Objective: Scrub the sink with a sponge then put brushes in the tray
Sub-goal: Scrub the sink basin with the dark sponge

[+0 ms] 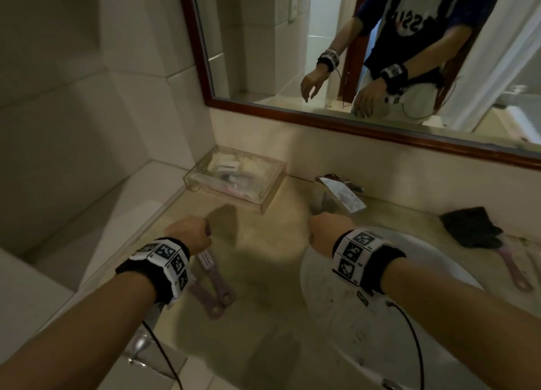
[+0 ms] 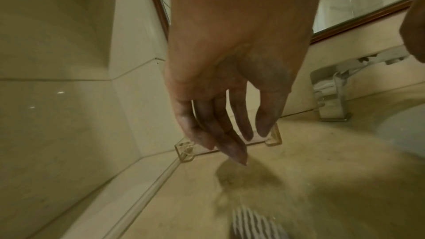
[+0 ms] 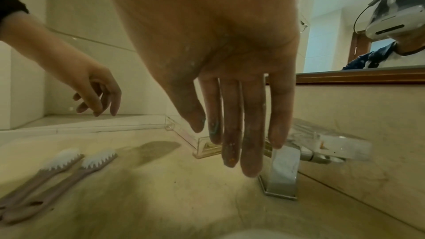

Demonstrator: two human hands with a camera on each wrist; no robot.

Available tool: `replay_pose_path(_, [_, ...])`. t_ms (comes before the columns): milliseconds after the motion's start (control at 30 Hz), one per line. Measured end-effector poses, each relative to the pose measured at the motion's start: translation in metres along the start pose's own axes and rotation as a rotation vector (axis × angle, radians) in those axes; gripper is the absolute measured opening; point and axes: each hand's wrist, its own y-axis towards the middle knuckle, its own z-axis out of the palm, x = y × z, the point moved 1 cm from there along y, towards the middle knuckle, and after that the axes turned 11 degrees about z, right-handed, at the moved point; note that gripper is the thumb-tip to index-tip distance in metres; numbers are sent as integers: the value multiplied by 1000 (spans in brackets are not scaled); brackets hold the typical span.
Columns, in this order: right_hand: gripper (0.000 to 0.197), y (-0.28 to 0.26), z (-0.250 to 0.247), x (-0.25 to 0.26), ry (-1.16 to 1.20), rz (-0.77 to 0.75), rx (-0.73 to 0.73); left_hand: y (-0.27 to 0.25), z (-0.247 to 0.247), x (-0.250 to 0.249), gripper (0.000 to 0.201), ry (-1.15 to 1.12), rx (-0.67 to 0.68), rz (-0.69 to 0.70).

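Both hands hover empty over the beige counter. My left hand (image 1: 190, 233) (image 2: 239, 137) hangs with relaxed fingers above two pink brushes (image 1: 212, 290) (image 3: 62, 161) that lie side by side, bristles white. My right hand (image 1: 328, 228) (image 3: 230, 143) hangs with straight fingers between the white sink (image 1: 336, 316) and the chrome faucet (image 1: 339, 196) (image 3: 282, 170). A clear tray (image 1: 234, 178) (image 2: 184, 150) (image 3: 207, 148) holding small items stands in the back corner. A black sponge (image 1: 471, 227) lies right of the faucet, on the head of a third pink brush (image 1: 512, 272).
A wood-framed mirror (image 1: 351, 117) hangs above the counter and reflects the person. Tiled walls (image 1: 87, 126) close the left side. A cable (image 1: 415, 345) runs from my right wrist over the sink. A metal handle (image 1: 140, 345) sits below the counter's front edge.
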Motion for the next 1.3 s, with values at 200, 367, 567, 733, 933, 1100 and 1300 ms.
replay_pose_path(200, [27,0,-27,-6,138,44,-34,35,-44,-40,29,8,-115,198])
replay_pose_path(367, [30,-8,-34,-65,152,135,-88,51,-71,-125,29,-38,-282,350])
replay_pose_path(567, [24,11,-4,-184,113,269,-82,43,-73,-244,26,-116,-481,587])
replay_pose_path(733, [40,39,41,-291,137,349,8,55,-47,-347,36,-29,-351,734])
replay_pose_path(933, [53,72,79,-356,180,378,87,97,-8,-406,38,-12,-196,722])
replay_pose_path(1100, [67,111,100,-352,126,399,130,122,21,-420,36,-32,-61,691])
replay_pose_path(1300, [61,125,104,-339,-21,405,110,127,38,-412,37,24,28,656])
